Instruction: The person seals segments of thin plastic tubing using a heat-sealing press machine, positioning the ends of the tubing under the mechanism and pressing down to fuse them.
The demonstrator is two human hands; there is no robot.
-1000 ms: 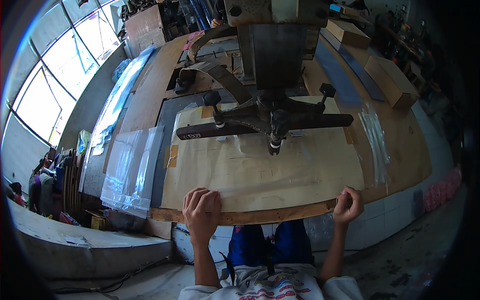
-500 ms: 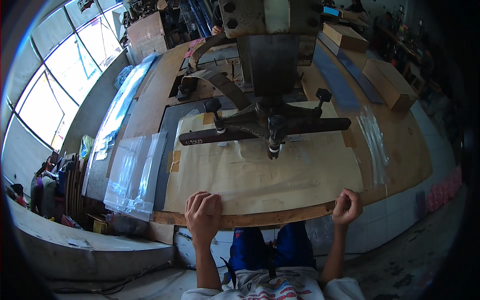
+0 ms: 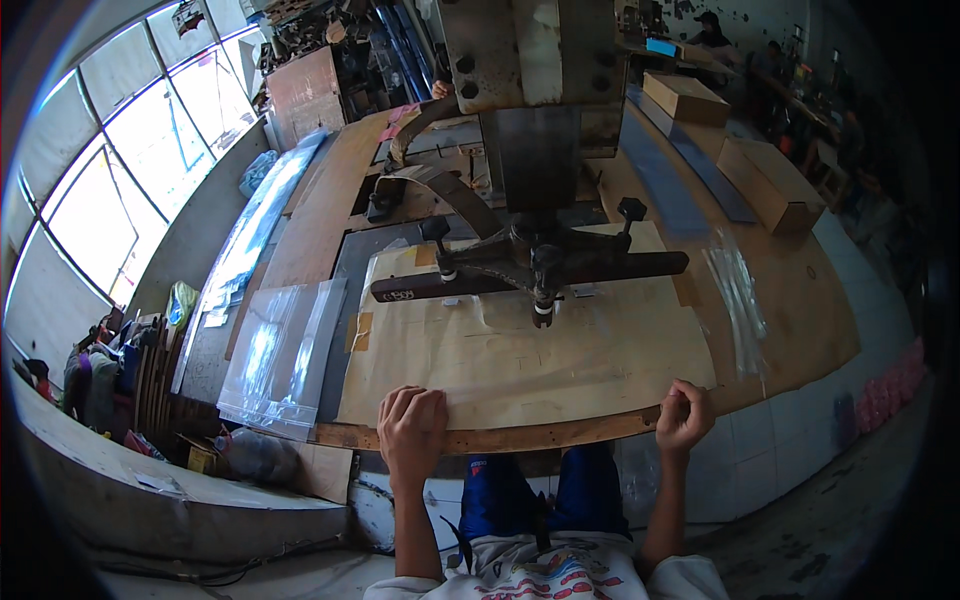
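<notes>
I am seeing a dark press arm (image 3: 530, 270) hanging over the brown sheet (image 3: 530, 350), clear plastic sheets (image 3: 280, 355) lying just left; my left hand (image 3: 412, 432) is resting curled on the sheet's near edge; my right hand (image 3: 684, 415) is gripping the table edge (image 3: 560, 432); the sheet is lying flat, long axis running left-right.

Layout of the long wooden worktop (image 3: 800, 330)

Large tan paper sheet (image 3: 530, 360) on the worktop's near edge, beneath the dark metal press arm (image 3: 530, 275); clear plastic sheets (image 3: 280, 360) to its left; cardboard boxes (image 3: 770, 185) behind, right.
</notes>
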